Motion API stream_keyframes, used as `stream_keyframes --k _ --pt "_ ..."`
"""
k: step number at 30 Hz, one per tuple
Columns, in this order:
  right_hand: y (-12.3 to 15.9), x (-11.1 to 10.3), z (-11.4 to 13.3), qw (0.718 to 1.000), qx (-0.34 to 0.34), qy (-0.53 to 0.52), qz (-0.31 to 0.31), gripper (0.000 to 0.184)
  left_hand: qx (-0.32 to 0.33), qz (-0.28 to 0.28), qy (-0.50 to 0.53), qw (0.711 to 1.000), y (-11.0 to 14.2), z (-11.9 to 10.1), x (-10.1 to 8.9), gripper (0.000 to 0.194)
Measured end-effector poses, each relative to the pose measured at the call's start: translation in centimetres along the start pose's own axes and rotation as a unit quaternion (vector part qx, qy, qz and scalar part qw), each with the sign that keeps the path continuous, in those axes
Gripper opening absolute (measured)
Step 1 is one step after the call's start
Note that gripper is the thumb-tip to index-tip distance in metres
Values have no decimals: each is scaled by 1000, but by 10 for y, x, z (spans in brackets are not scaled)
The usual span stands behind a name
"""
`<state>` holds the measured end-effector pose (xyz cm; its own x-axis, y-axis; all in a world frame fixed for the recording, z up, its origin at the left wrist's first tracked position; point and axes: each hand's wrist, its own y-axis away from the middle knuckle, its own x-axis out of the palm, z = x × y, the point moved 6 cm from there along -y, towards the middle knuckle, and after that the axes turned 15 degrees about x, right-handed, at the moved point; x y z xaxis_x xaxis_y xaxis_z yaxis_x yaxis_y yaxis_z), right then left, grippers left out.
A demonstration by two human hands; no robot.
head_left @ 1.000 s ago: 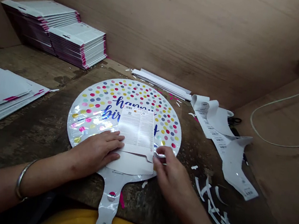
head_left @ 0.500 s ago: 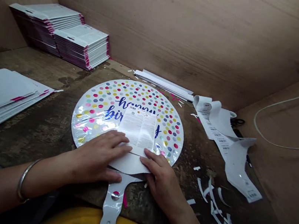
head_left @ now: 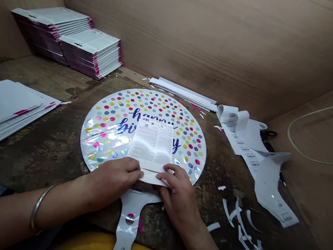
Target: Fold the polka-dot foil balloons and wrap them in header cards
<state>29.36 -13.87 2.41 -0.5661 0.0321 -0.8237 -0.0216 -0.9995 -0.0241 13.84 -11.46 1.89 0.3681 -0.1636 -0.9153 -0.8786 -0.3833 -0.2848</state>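
A flat round foil balloon point(head_left: 112, 127) with coloured dots and blue "happy birthday" lettering lies on the worn wooden table point(head_left: 54, 141), its silver neck point(head_left: 127, 228) pointing toward me. A white printed card point(head_left: 153, 144) rests on its middle. My left hand point(head_left: 114, 182) and my right hand point(head_left: 177, 197) press down on the card's near edge, fingers curled together over a folded white flap point(head_left: 150, 177). A metal bangle point(head_left: 38, 212) circles my left wrist.
Two stacks of packaged cards point(head_left: 72, 40) stand at the back left. More white sheets point(head_left: 0, 108) lie at the left edge. A strip of barcode labels point(head_left: 252, 154), paper scraps point(head_left: 249, 242), white strips point(head_left: 184, 92), scissors point(head_left: 266, 135) and a white cable point(head_left: 318, 135) sit to the right. Brown board walls point(head_left: 217, 36) enclose the table.
My right hand moved left from the card's right corner onto its near edge. Both hands then slid forward, and the card's lower flap now looks folded under my fingers.
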Motion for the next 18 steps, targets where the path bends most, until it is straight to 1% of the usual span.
stream_keyframes --k 2,3,5,6,7,8,10,12,14,16,18 --pt "-6 -1 0 999 25 -17 12 13 -50 -22 37 998 -2 7 -3 21" --pt "-9 -1 -1 999 42 -17 21 13 -84 -32 54 995 -3 11 -4 20" --pt "-16 -2 -2 996 82 2 39 22 -161 -46 77 983 -2 22 -7 18" --pt "-18 -2 -3 994 100 12 46 23 -196 -46 87 976 -1 28 -7 17" --pt "-20 -3 -4 992 111 14 55 21 -220 -41 96 970 0 32 -7 18" --pt "-21 -3 -4 991 113 7 64 15 -229 -34 107 967 1 35 -7 18" --pt "-21 -2 -3 992 93 -23 84 5 -207 -20 130 969 1 35 -6 15" --pt "-17 -1 0 993 58 -38 92 13 -159 -21 132 978 1 30 -5 9" --pt "-11 0 3 997 30 -17 75 21 -109 -32 106 988 1 21 -6 7" --pt "-3 0 8 999 10 10 47 27 -63 -33 65 995 2 10 -4 13" --pt "5 1 13 999 4 22 24 30 -34 -22 26 999 4 1 -1 18"
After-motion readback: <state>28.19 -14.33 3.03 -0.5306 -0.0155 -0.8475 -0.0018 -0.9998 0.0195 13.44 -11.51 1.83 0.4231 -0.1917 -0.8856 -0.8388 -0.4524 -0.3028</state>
